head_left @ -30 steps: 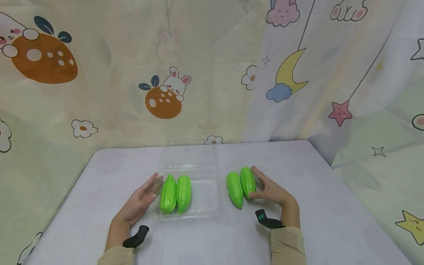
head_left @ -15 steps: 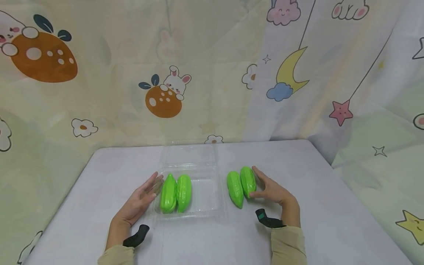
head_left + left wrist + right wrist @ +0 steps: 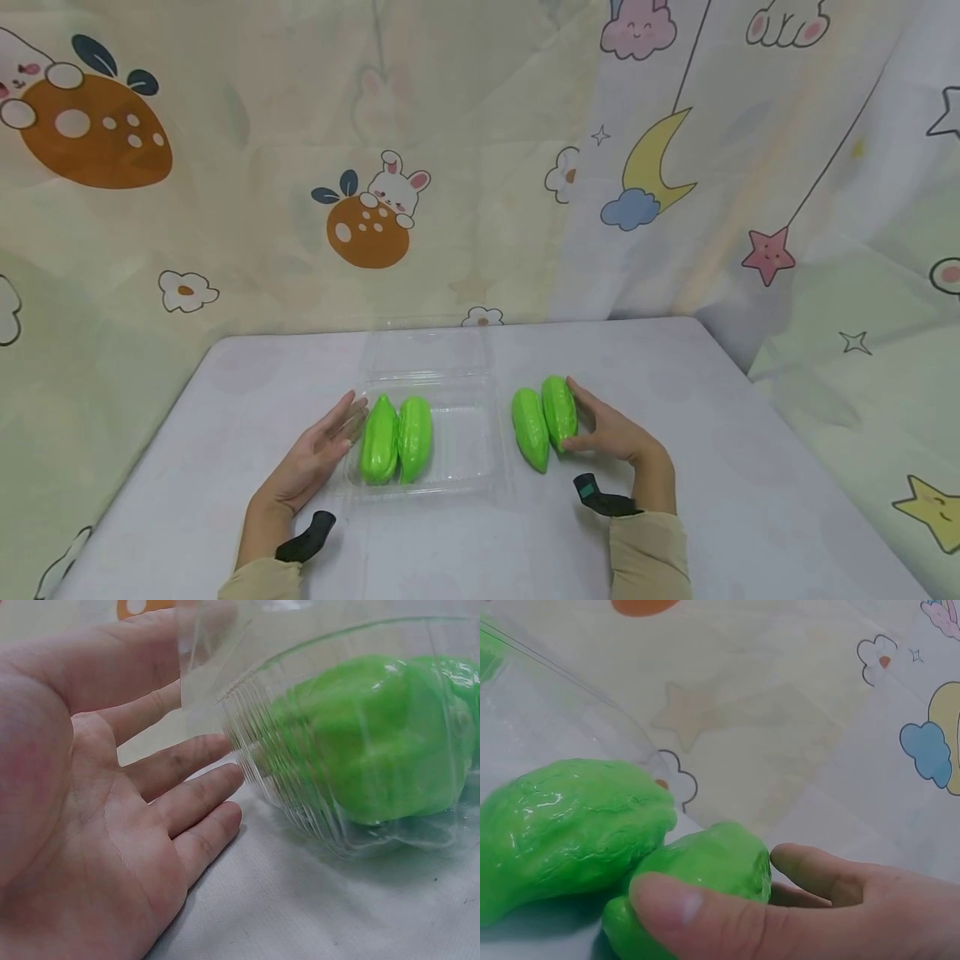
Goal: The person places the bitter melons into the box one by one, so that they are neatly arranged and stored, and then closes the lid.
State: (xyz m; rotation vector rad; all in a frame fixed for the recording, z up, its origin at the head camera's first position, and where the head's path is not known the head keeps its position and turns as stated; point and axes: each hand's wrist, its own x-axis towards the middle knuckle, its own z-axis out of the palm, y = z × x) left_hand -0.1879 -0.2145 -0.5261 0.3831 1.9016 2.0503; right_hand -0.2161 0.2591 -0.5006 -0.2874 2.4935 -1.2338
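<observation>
Two glossy, ridged green bitter melons lie side by side in the left half of a clear plastic clamshell box. My left hand rests at the box's left wall, fingers extended; in the left wrist view the fingertips touch or nearly touch the ribbed plastic. Right of the box, a third bitter melon lies on the table. Beside it, my right hand pinches another bitter melon, thumb at its near end and fingers at its far end. Its underside is hidden in the right wrist view.
The box's transparent lid lies folded back toward the rear of the table. A white-covered table lies beneath everything. Behind it hangs a printed curtain. Both wrists wear black camera mounts.
The far end of the pinched bitter melon has shifted very slightly away from me. Both hands otherwise stay in place, and the box and the other bitter melons have not moved.
</observation>
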